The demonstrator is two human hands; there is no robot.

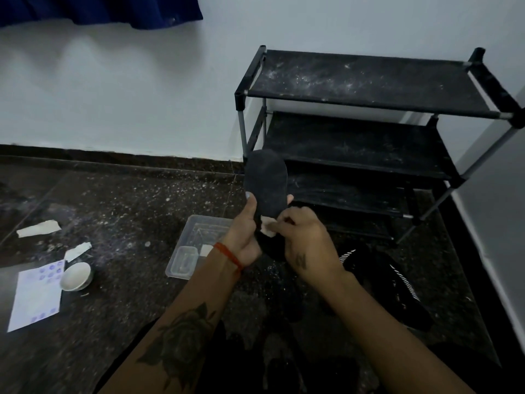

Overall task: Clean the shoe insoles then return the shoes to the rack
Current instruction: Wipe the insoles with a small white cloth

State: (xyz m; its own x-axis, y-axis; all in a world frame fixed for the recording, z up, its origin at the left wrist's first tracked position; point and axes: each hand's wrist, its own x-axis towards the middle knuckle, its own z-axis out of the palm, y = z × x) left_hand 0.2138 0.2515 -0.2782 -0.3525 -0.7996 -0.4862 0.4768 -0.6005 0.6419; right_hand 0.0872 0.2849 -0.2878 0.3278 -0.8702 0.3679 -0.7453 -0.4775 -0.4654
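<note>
A dark insole (265,183) stands upright in front of me, toe end up. My left hand (245,231) grips its lower part, thumb along its left edge. My right hand (305,237) pinches a small white wipe (268,225) against the insole's lower face. A black shoe with white stripes (380,274) lies on the floor at the right, under my right forearm. The black shoe rack (369,118) stands against the wall behind, its shelves dusty and bare.
A clear plastic tray (199,237) with a smaller box and a white pad lies on the dark speckled floor below my left hand. Left of it are a white bowl (76,276), a printed sheet (37,294) and torn paper scraps (38,228).
</note>
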